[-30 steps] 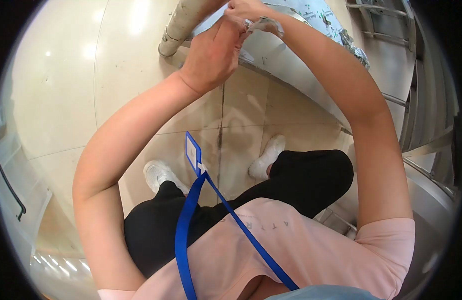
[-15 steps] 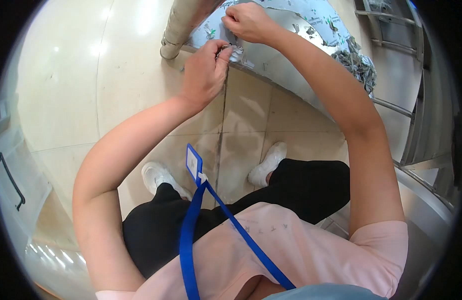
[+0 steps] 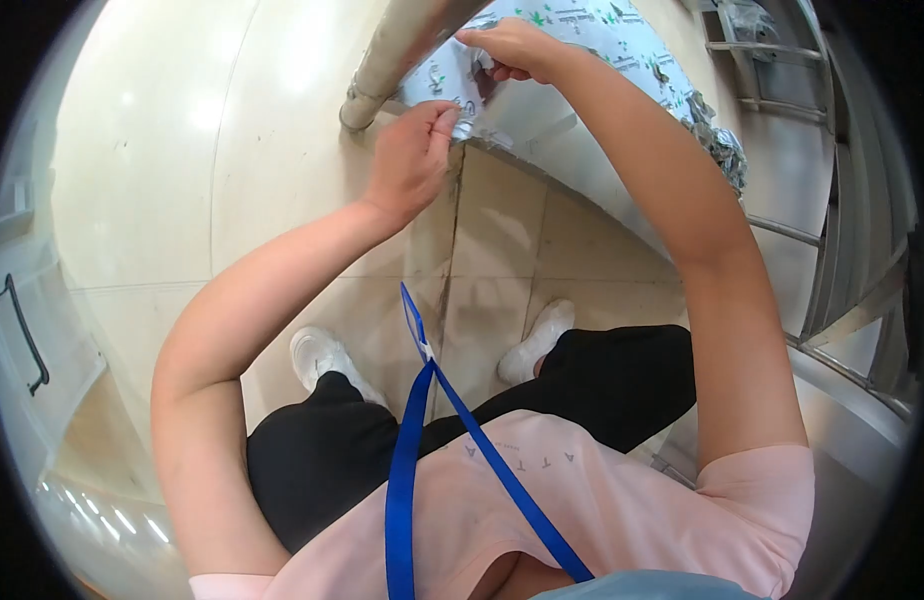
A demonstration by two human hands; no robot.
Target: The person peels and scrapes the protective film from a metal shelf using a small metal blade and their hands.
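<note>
A shiny metal sheet (image 3: 554, 135) lies at the top of the view, partly covered by printed protective film (image 3: 607, 30) with green marks. My left hand (image 3: 412, 155) is closed at the sheet's near edge, pinching a crumpled bit of the film between thumb and fingers. Just beyond it, my right hand (image 3: 517, 50) is over the sheet with its fingers curled at the film, thumb side toward the pole. The right fingertips are partly hidden. Crumpled film scraps (image 3: 724, 160) sit at the sheet's right edge, beyond my right forearm.
A thick round pole (image 3: 397, 55) stands left of the sheet, close to both hands. On the right is a metal rack (image 3: 782, 110) with bars. A white container with a black handle (image 3: 22, 330) is at far left. My blue lanyard (image 3: 407, 480) hangs over the tiled floor (image 3: 142, 180).
My right hand has shifted slightly right and down, its fingers less tightly bunched. My left hand has moved slightly down and right. More printed film shows over the sheet's upper part. The lanyard badge has turned edge-on.
</note>
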